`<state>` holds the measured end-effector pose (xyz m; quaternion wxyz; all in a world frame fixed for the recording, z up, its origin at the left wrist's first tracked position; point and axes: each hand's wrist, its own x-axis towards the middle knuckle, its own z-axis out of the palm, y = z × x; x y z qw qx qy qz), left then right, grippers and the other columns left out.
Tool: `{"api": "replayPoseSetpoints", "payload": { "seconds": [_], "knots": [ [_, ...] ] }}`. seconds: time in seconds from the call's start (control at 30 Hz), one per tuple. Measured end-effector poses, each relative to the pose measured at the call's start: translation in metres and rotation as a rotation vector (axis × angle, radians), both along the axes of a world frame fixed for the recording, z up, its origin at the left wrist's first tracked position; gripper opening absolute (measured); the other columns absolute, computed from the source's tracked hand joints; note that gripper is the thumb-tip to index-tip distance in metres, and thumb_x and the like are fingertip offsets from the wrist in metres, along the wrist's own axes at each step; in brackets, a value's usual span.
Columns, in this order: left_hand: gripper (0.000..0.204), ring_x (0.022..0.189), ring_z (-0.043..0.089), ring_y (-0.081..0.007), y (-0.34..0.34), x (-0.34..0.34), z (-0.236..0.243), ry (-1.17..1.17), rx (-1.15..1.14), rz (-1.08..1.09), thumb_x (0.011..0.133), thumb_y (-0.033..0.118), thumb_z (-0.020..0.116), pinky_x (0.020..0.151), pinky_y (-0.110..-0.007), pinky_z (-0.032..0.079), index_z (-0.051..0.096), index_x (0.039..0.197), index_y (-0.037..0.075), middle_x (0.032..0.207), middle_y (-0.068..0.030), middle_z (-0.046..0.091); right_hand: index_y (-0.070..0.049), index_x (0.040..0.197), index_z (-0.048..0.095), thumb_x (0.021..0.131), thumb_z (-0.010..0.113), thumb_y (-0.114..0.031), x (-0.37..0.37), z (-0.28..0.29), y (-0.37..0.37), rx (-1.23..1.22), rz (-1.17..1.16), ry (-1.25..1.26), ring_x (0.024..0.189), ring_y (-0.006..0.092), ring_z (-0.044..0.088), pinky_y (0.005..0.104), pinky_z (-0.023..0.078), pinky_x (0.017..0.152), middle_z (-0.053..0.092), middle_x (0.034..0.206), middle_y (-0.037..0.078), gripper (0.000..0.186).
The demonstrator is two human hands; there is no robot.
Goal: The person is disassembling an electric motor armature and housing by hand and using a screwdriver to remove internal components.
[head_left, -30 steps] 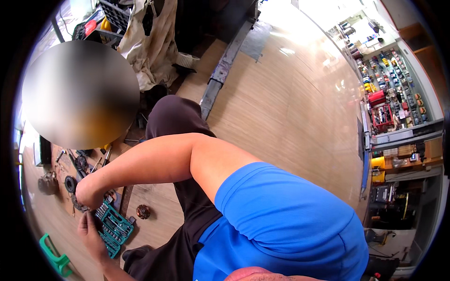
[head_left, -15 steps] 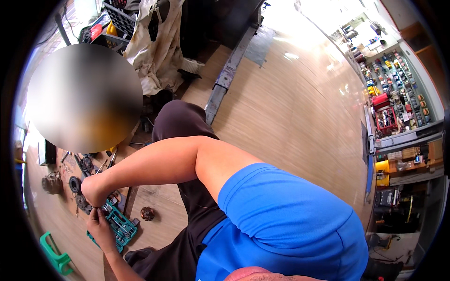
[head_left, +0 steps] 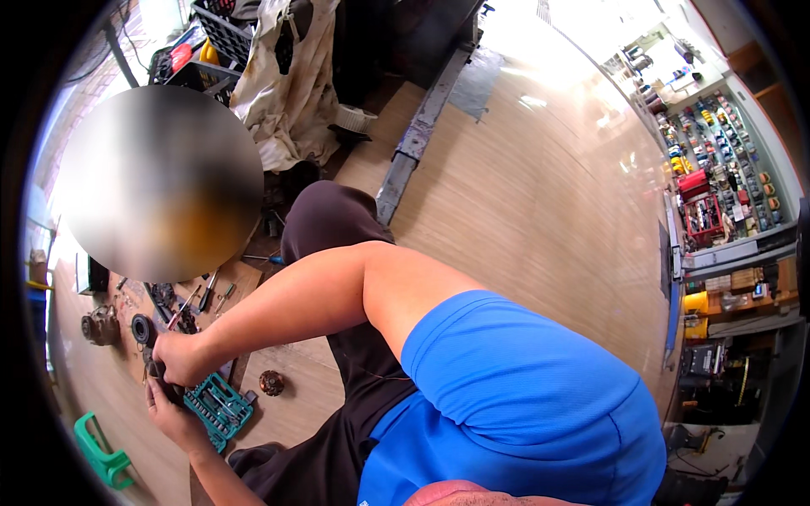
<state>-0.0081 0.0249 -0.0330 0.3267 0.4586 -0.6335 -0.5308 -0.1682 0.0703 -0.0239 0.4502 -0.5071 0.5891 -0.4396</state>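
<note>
Low at the left, my left hand (head_left: 171, 417) and my right hand (head_left: 181, 358) hold a dark part (head_left: 163, 381) between them, fingers curled at it; its shape is partly hidden. Behind them a black ring (head_left: 142, 329) lies on a worn board (head_left: 241, 281), with screwdrivers (head_left: 207, 291) and small parts around it. An open teal socket set (head_left: 221, 409) sits beside and below my hands. A copper-wound part (head_left: 272, 383) lies on the floor to their right, and a dull metal housing (head_left: 99, 325) to their left.
A green plastic stool (head_left: 102, 455) is at the lower left. Crates (head_left: 202, 80) and a stained cloth (head_left: 283, 93) are piled at the top left beside a blurred round patch. A long metal beam (head_left: 413, 139) crosses the tiled floor (head_left: 531, 202). Stocked shelves (head_left: 717, 169) line the right.
The whole view has shifted slightly rightward. My right hand's fingers have come into sight at the dark part, and my left hand has shifted just below them, still at that part.
</note>
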Motion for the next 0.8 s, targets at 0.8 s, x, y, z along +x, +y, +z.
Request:
{"api": "replayPoseSetpoints", "payload": {
  "seconds": [0.8],
  "knots": [
    [0.021, 0.051, 0.025, -0.0093, -0.097, 0.061, 0.054, 0.860, 0.433, -0.014, 0.104, 0.014, 0.041, 0.054, -0.026, 0.028, 0.042, 0.085, 0.004, 0.064, 0.0025, 0.029, 0.002, 0.091, 0.068, 0.090, 0.066, -0.026, -0.046, 0.020, 0.002, 0.191, 0.662, -0.129, 0.060, 0.0121, 0.055, 0.0303, 0.047, 0.054, 0.059, 0.070, 0.004, 0.028]
  ]
}}
